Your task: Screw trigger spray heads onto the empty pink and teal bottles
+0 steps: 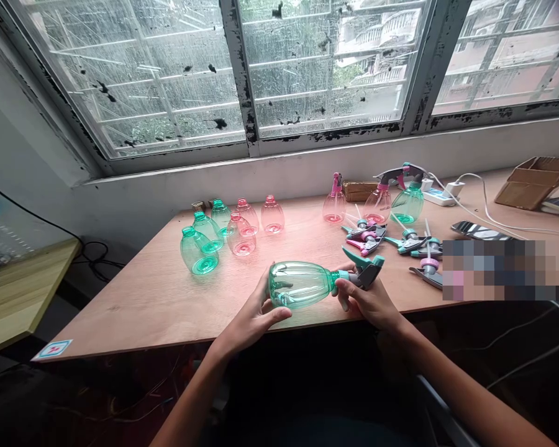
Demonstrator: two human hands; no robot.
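Note:
A clear green spray bottle (302, 284) lies sideways in the air above the table's front edge, its base to the left. My left hand (256, 310) cups the base, with the thumb along the near side. Around the neck and collar my right hand (366, 298) is closed. The grey and green trigger head (366, 268) sits at the bottle's mouth and sticks out past my right fingers. Whether it is fully tightened I cannot tell. Several loose trigger heads (366, 236) with thin tubes lie just beyond my right hand.
Open green bottles (200, 251) and pink bottles (241, 234) stand at the left. Bottles with heads, one a pink spray bottle (334, 205), stand at the back right. A phone (479, 231), a power strip (440, 196), cables and a cardboard box (533, 181) lie further right.

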